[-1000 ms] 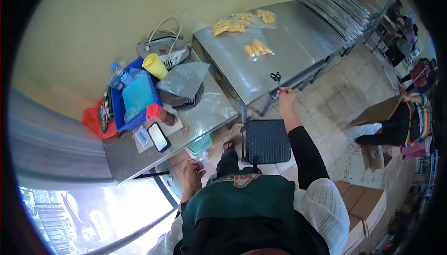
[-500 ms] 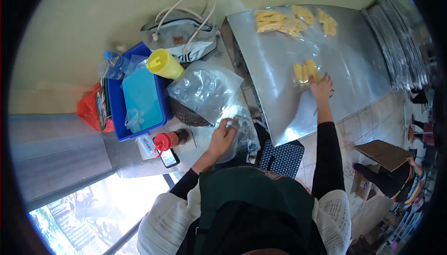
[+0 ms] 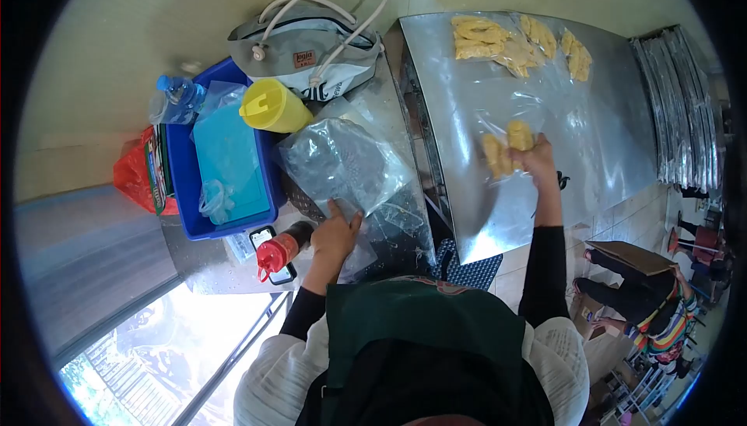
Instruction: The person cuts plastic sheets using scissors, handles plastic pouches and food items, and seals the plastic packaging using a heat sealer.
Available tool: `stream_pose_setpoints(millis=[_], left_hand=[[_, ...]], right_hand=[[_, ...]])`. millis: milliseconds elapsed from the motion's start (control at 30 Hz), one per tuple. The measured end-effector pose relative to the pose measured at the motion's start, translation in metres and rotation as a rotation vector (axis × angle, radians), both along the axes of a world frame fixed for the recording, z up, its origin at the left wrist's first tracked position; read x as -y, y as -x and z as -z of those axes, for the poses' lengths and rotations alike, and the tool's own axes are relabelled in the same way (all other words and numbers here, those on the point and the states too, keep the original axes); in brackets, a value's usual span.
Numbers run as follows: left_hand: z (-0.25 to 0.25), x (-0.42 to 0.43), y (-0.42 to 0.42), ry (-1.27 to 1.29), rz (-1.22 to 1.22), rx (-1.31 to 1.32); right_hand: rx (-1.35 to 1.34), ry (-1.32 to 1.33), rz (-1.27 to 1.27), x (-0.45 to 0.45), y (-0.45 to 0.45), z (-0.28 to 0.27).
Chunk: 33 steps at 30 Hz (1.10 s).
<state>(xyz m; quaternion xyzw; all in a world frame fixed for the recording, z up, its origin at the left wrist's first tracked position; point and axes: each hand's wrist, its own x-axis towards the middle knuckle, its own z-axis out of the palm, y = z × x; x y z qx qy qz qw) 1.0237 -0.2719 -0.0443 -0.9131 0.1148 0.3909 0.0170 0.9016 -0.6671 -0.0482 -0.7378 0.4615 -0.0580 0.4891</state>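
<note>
My right hand grips the near side of a clear plastic bag with yellow, lumpy pieces in it, over the metal table. I cannot tell from here what the yellow pieces are. My left hand has its index finger and thumb stretched out and apart, touching the lower edge of the clear plastic bags on the left-hand counter. Farther back on the metal table lie several filled bags of similar yellow pieces.
A blue basket, yellow lidded cup, grey bag, red-capped bottle and phone crowd the left side. Stacked metal trays stand at the right. Beyond, a person holds cardboard.
My left hand has moved left and extended its index finger along the plastic bags. The right hand has closed on the bag of yellow pieces and shifted it slightly nearer. The view has tilted.
</note>
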Motion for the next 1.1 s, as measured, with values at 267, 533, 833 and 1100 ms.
stream_pose_setpoints(millis=[267, 533, 833, 1100], left_hand=[[0.002, -0.015, 0.007, -0.066, 0.020, 0.086], [-0.004, -0.017, 0.000, -0.091, 0.065, 0.067], [-0.002, -0.020, 0.001, 0.029, -0.039, 0.056], [-0.001, -0.026, 0.001, -0.021, -0.020, 0.019]], right_hand=[[-0.075, 0.010, -0.750, -0.172, -0.122, -0.010], [0.099, 0.414, -0.416, -0.154, -0.161, 0.015], [-0.152, 0.675, 0.290, 0.103, -0.155, 0.074], [0.019, 1.115, 0.138, 0.068, -0.170, 0.022]])
